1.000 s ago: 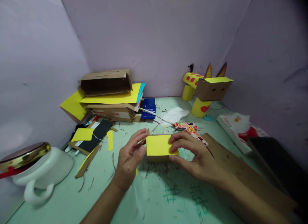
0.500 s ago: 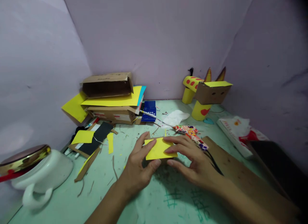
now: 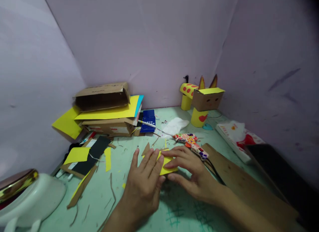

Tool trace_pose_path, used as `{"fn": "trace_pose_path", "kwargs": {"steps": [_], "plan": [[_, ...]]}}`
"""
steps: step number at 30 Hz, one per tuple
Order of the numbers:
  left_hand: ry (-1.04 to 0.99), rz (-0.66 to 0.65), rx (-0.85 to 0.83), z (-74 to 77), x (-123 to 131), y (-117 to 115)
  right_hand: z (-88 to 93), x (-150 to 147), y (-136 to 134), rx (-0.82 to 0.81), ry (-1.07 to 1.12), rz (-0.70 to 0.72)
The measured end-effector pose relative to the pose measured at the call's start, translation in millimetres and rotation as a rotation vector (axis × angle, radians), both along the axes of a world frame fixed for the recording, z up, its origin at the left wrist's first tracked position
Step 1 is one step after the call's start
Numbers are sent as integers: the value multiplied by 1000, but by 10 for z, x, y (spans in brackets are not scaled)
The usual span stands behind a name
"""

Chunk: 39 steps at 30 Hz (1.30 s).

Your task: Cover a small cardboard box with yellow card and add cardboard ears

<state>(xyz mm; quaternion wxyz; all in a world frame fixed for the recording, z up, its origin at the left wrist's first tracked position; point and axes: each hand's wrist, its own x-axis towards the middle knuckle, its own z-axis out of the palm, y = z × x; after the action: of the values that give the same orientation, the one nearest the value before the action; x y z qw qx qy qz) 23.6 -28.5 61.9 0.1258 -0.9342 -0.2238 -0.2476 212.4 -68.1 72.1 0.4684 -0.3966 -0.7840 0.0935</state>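
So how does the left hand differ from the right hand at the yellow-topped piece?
The left hand lies over the left part of the yellow-topped piece; the right hand comes in from the right. The left hand's fingers are nearly straight, while the right hand's are bent, with fingertips on the yellow top. Both are bare.

The paper (image 3: 163, 168) in the middle is bright yellow. On the upper right, the toy's back (image 3: 188, 88) is yellow with red spots. The table (image 3: 97, 188) is light green.
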Motion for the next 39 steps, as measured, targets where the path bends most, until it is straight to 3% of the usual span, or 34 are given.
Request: {"fn": "trace_pose_path", "kwargs": {"steps": [12,19,22,34,39], "plan": [[-145,27,-73,-73,-50,-21,-9,22,46,65,-27,-7],[-320,-38,-344,-147,-73,-10,-74,27,45,80,131,-98],[-378,-26,-433,-197,-82,18,-103,32,51,22,131,-53],[-504,-88,-421,-194,-44,91,-202,6,77,-15,273,-30],[-518,-79,-476,-197,-47,61,-102,19,38,-16,234,-34]]}}
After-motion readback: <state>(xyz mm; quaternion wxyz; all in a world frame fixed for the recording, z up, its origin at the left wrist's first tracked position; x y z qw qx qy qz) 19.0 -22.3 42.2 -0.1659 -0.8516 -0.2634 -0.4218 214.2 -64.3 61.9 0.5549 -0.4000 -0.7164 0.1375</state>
